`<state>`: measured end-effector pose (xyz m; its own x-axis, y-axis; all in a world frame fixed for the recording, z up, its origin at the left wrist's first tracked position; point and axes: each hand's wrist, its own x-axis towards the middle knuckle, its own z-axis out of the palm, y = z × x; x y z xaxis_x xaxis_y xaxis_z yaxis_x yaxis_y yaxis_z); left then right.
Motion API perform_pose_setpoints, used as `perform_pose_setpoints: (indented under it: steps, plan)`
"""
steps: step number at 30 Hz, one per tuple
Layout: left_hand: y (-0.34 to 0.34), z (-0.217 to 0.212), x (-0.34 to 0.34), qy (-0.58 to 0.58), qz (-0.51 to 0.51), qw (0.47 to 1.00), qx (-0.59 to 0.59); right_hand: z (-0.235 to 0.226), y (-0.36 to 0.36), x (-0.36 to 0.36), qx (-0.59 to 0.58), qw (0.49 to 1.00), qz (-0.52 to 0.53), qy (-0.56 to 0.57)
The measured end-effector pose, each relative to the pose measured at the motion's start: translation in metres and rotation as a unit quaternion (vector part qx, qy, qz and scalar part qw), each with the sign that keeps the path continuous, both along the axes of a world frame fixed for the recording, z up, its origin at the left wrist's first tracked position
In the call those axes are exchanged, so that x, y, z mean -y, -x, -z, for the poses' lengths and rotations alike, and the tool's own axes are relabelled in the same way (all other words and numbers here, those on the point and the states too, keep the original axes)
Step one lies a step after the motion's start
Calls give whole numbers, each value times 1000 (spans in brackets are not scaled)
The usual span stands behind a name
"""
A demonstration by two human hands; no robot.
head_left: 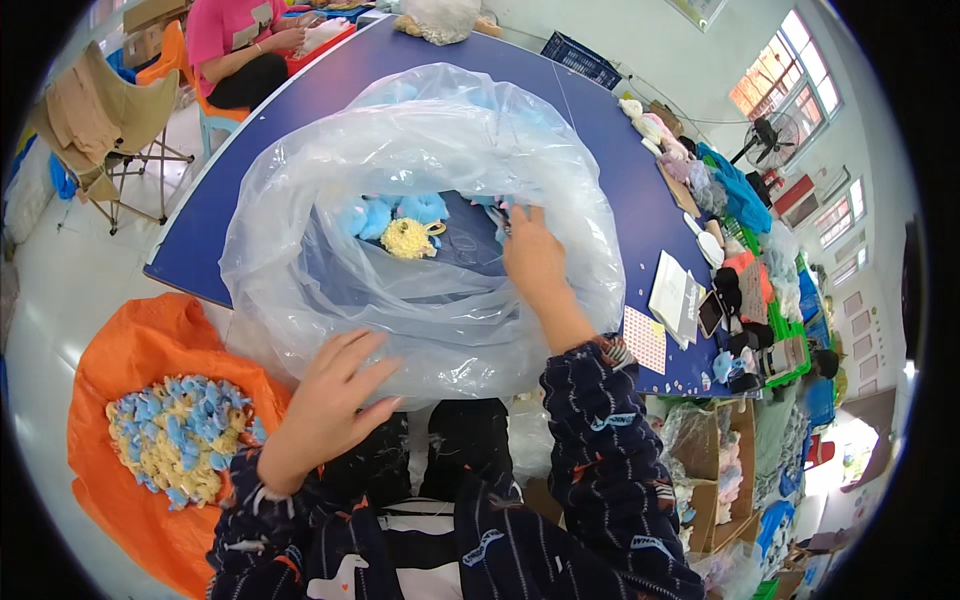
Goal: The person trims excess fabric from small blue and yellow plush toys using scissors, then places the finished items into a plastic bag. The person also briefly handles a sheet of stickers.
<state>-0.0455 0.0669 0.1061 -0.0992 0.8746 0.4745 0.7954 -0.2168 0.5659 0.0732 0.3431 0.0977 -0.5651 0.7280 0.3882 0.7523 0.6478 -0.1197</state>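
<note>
A large clear plastic bag (440, 150) lies wide-mouthed on the blue table in front of me. Inside its opening are several fluffy blue plush pieces (424, 207) and one pale yellow plush piece (408, 238) with a small loop. My right hand (537, 255) reaches into the right side of the opening, its fingers closed around something small that I cannot make out. Over the bag's near edge, my left hand (335, 395) has its fingers spread and holds nothing.
An orange sack (105, 420) full of small blue and yellow plush pieces (185, 435) stands at my left. Papers (675, 298) and a phone (710, 314) lie on the table's right. A person in pink (225, 40) sits beyond, near a folding chair (110, 120).
</note>
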Motion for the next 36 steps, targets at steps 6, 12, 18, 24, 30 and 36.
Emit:
perform_pose_setpoints:
  steps: [6, 12, 18, 24, 30, 36]
  plan:
    - [-3, 40, -22, 8, -36, 998, -45, -12, -14, -6, 69, 997, -40, -13]
    - [-1, 41, -19, 13, -31, 999, -42, 24, 1, -23, 132, 989, -40, -48]
    - [5, 45, -13, 9, -38, 999, -23, 1, -7, 18, -145, 972, -179, 43]
    - [-9, 31, -14, 33, 121, 700, 703, -22, -32, 123, -348, 730, -277, 520]
    - [-29, 45, -4, -19, 70, 710, 701, 2, -34, 161, -429, 690, -191, 551]
    - [-33, 45, 3, -77, 23, 871, 484, 6, -39, 174, -344, 801, -234, 430]
